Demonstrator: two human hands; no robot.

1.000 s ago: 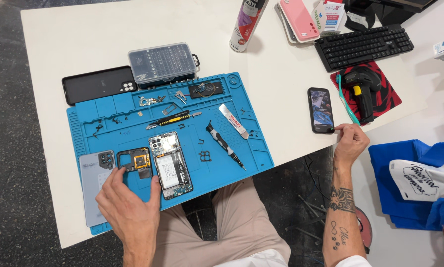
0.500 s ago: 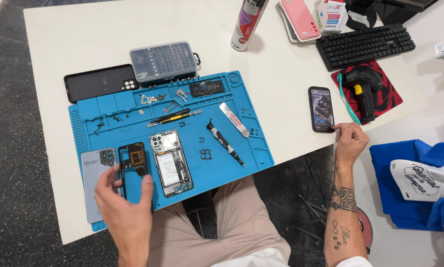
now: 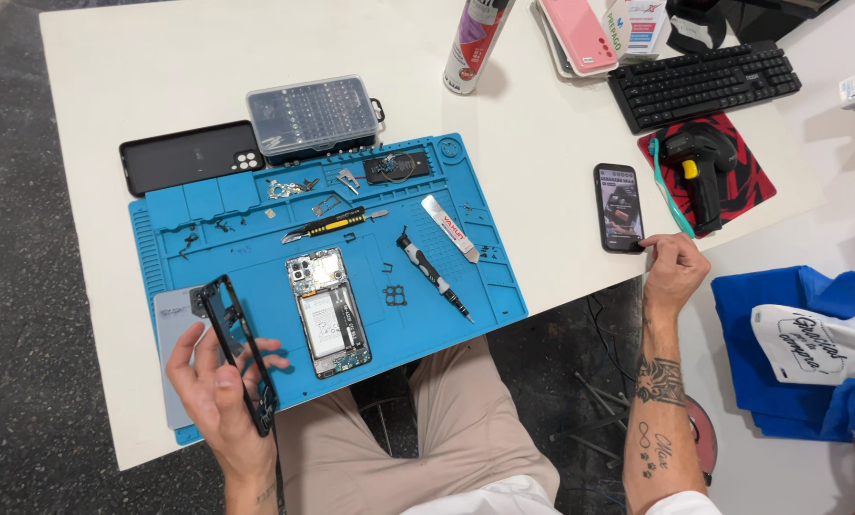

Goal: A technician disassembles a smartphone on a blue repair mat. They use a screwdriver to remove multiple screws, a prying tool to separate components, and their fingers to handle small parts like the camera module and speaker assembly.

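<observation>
My left hand point(image 3: 220, 391) holds a thin black phone frame point(image 3: 239, 351), tilted up on its edge over the near left corner of a blue repair mat point(image 3: 256, 229). A grey back cover point(image 3: 172, 324) lies on the mat under the hand. To the right of it, an opened phone body point(image 3: 328, 310) lies flat with its battery and boards showing. My right hand point(image 3: 673, 272) rests at the table's edge, its fingertips touching the near end of a black phone with a lit screen point(image 3: 619, 206).
On the mat lie a black and yellow tool point(image 3: 330, 226), a small screwdriver point(image 3: 431, 273), a white tube point(image 3: 449, 229) and loose screws. A bit case point(image 3: 313, 116) and black phone case point(image 3: 189, 157) sit behind it. Spray can point(image 3: 473, 43), keyboard point(image 3: 702, 84), black scanner gun point(image 3: 699, 162) on a red pad are farther right.
My left hand has lifted the black frame off the mat and turned it up on its edge. My right hand has stayed by the lit phone.
</observation>
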